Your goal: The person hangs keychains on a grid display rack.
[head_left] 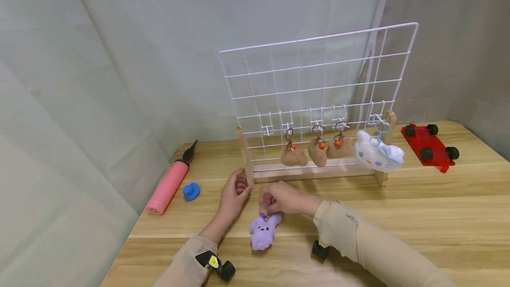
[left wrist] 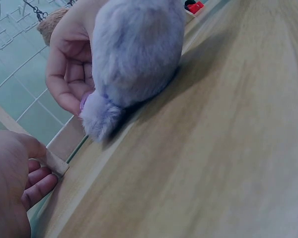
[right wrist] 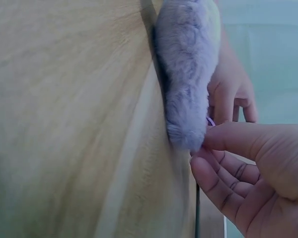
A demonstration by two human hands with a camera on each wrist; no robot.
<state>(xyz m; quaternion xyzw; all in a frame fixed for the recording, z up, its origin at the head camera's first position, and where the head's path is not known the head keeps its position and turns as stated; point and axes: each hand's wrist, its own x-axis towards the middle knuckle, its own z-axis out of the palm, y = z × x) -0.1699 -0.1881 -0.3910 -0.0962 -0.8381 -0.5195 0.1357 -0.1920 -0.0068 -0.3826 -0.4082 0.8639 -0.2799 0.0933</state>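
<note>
A purple plush keychain (head_left: pixel 262 233) with long ears lies face up on the table, its purple ring (head_left: pixel 263 209) toward the rack. My right hand (head_left: pixel 284 197) pinches the keychain at its ring end between thumb and fingers. The plush body (left wrist: pixel 139 49) looms large in the left wrist view. To the left, my left hand (head_left: pixel 233 195) holds the left wooden foot (head_left: pixel 249 180) of a white wire grid rack (head_left: pixel 318 63), thumb on one side and fingers curled on the other.
Hooks on the rack carry several brown plush keychains (head_left: pixel 294 157) and a white cat plush keychain (head_left: pixel 376 153). On the left lie a pink hand pump (head_left: pixel 169 187) and a blue rubber duck (head_left: pixel 191 191). A red toy car (head_left: pixel 430 145) is at the right.
</note>
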